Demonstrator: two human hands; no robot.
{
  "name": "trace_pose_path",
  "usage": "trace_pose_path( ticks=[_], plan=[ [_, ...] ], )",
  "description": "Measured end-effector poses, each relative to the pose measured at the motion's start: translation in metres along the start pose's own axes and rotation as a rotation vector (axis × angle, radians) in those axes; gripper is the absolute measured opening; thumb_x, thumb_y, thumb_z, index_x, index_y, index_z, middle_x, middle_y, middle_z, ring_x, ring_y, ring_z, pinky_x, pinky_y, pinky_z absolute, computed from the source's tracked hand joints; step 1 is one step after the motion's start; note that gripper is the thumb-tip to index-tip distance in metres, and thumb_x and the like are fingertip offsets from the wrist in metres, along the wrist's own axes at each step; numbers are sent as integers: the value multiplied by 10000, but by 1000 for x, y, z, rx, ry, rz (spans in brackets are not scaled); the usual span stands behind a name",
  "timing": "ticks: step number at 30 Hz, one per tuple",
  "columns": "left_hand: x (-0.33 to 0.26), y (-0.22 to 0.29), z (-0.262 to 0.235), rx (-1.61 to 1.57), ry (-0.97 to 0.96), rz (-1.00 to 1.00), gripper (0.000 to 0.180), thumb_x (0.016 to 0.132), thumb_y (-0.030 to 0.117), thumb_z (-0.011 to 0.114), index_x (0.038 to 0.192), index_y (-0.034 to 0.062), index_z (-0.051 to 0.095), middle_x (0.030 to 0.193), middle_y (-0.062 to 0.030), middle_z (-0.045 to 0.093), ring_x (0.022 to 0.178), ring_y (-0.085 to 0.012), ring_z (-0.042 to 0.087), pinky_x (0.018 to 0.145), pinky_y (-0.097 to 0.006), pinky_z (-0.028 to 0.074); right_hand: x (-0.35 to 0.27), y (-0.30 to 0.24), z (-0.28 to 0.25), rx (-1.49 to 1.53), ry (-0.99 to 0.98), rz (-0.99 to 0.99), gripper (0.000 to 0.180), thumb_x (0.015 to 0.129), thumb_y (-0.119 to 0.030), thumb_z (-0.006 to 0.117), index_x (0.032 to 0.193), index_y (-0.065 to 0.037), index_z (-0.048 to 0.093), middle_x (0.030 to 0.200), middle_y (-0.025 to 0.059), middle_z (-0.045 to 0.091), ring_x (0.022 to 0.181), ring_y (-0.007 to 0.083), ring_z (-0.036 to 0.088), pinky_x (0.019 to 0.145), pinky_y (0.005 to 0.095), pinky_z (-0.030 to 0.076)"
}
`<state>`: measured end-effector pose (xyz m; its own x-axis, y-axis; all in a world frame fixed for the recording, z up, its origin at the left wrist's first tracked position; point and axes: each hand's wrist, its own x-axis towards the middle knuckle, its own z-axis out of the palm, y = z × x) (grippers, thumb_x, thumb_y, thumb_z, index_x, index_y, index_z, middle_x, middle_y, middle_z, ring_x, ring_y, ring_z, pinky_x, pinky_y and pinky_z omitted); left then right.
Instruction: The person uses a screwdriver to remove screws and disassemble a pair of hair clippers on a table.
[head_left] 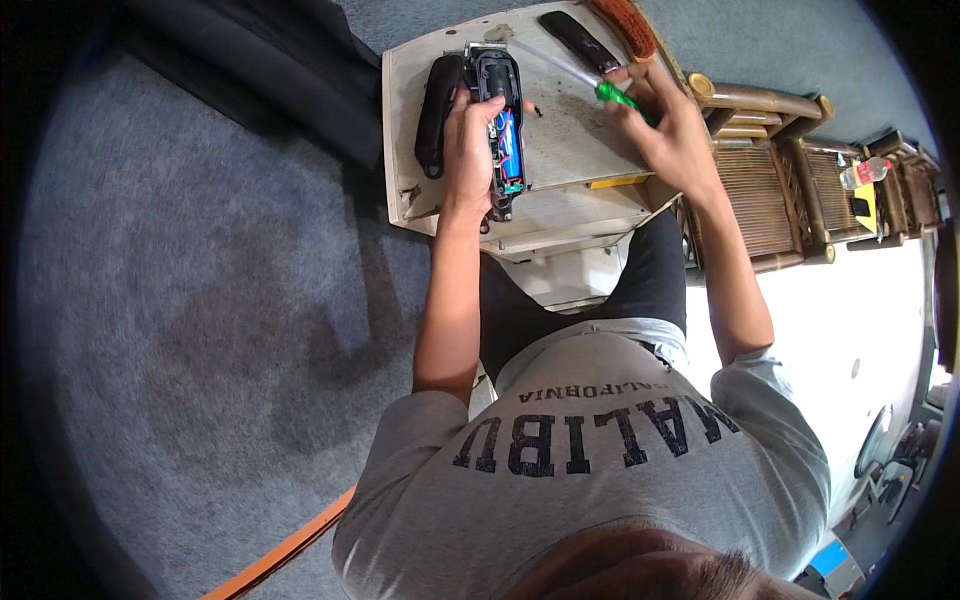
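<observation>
My left hand (pixel 468 150) is wrapped round a black hair clipper (pixel 497 72) with its casing open. The metal blade end points away from me. Inside it show a blue battery (pixel 509 145), thin wires and a green circuit board. Just left of that hand lies a long black casing piece (pixel 436 115). In my right hand (pixel 668 135) is a screwdriver (pixel 617 95) with a green handle. Its shaft points far left, toward the table's far side, apart from the clipper. A dark elongated piece (pixel 578 42) rests on the tabletop beyond the screwdriver.
The worn, pale wooden table (pixel 575 150) has an open shelf with something yellow (pixel 618 182) at its edge. An orange-brown fuzzy object (pixel 627 28) lies at the far right corner. Bamboo chairs (pixel 755 190) stand right, one bearing a bottle (pixel 866 172). Dark cloth (pixel 270 70) hangs left.
</observation>
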<state>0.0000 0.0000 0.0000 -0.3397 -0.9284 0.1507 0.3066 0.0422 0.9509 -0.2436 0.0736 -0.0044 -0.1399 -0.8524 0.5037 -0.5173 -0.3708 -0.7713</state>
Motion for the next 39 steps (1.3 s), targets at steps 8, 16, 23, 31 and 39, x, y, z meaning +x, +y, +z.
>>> trace_pose_path(
  ticks=[8,16,23,31,39],
  plan=[
    [0,13,1,282,-71,36,352,957,202,587,1265,37,627,986,-94,739,815,-119,650,745,-272,525,-24,0,-24,149,-83,139,292,925,-180,792,1170,-25,759,842,13,723,795,66,606,769,261,499],
    [-2,27,-19,379,-125,-36,365,954,187,606,1278,24,650,966,-75,745,888,-112,652,821,-275,508,-24,3,-26,189,-174,148,261,982,-93,738,1216,20,718,873,-17,718,771,16,569,714,201,467],
    [-4,24,-15,389,-118,-1,393,950,188,632,1301,12,644,993,-77,732,916,-120,656,860,-282,513,-24,0,-26,144,-178,132,245,977,-103,749,1184,27,732,959,31,768,906,57,665,868,243,534],
    [-3,19,-17,429,-121,21,410,947,182,636,1317,5,646,992,-81,732,910,-124,656,863,-290,512,-24,-2,-25,162,-155,183,286,915,-210,805,1130,-22,782,955,56,787,897,108,703,844,287,551],
    [-4,20,-15,438,-122,49,427,943,189,629,1321,-10,644,981,-88,736,917,-128,664,863,-296,512,-25,9,-23,127,-186,149,237,975,-133,759,1149,25,735,936,31,770,871,49,660,798,240,540]
  ],
)
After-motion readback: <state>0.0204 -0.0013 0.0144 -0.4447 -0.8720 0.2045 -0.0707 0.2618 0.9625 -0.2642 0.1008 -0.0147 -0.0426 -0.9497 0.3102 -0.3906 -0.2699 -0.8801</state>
